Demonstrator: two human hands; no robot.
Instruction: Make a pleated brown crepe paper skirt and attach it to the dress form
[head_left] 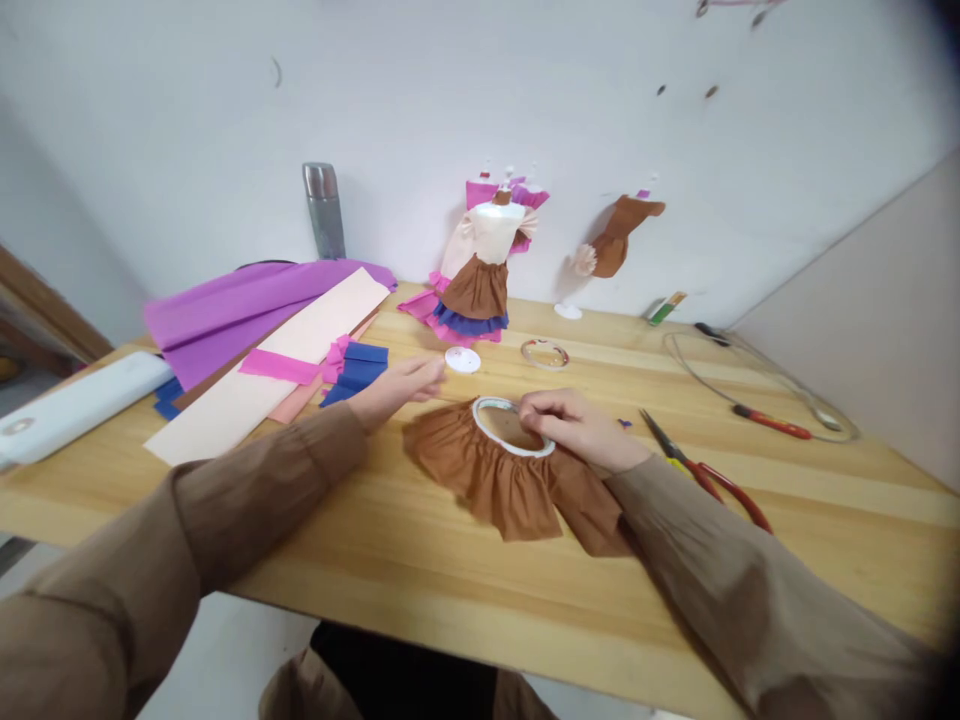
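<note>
The wooden table carries everything. On its far left side, sheets of paper in purple, pink, cream and blue are spread.

In the middle, near the front edge, the brown skirt is laid flat. It appears to be made of gathered crepe paper, so it is judged to be very light, soft and easy to tear or crush. The pleats should not be pulled or pressed. The opening is turned upward and lies at the far side, while the ruffle fans toward the person and to the right. The long axis runs from left to right and slants slightly nearer to the person on the right.

The right hand rests on the far right part of the skirt. Its fingers are curled and pinched together on the white ring that forms the waist. This ring is judged to be the only stiff part, so it is the best place to take hold.

The left hand lies low over the table with its fingers stretched out and holds nothing. Its fingertips are just beside 1 small white disc; whether they touch it cannot be told.
</note>
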